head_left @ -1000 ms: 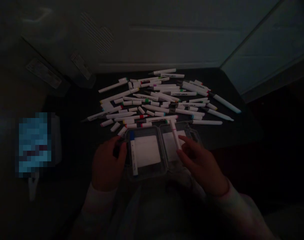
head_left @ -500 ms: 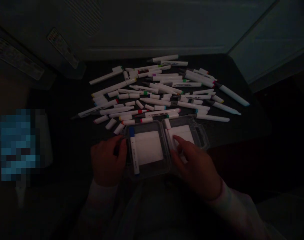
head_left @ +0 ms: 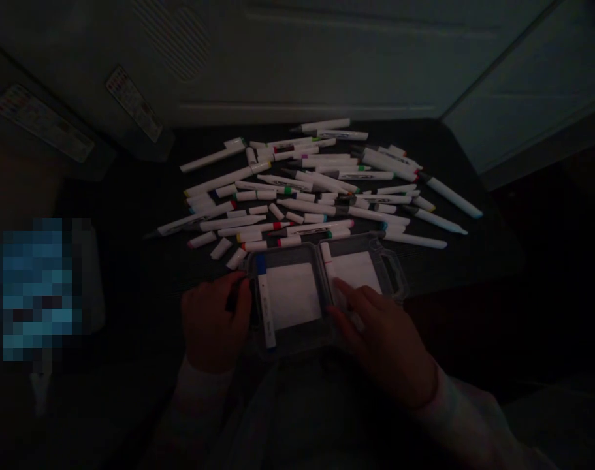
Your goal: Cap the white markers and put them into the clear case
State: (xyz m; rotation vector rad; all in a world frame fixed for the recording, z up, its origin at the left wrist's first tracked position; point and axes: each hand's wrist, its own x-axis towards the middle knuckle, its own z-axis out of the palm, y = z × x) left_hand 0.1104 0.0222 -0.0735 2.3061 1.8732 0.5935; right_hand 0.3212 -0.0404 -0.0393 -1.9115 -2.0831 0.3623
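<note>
A clear plastic case (head_left: 297, 343) lies open like a book in front of me, a white sheet in each half. In its left half a white marker with a blue cap (head_left: 266, 303) lies along the outer side. My left hand (head_left: 213, 320) grips the case's left edge, thumb on the near side and fingers curled. Along the hinge side of the right half rests another white marker with a thin red line (head_left: 326, 258). My right hand (head_left: 383, 339) has its thumb and index finger closed at this marker's lower part, which the fingers partly hide.
Just beyond the case, many white markers and loose caps (head_left: 276, 211) are heaped on a dark table (head_left: 493, 254). Two boxes with colour-dotted labels (head_left: 133, 104) stand at the back left. A pale wall panel (head_left: 317, 65) closes off the back. A blurred blue patch (head_left: 37, 287) is at left.
The marker at my right fingers has shifted left and now lies straighter against the hinge side. My left hand stays on the case edge. The whole view has tilted slightly.
</note>
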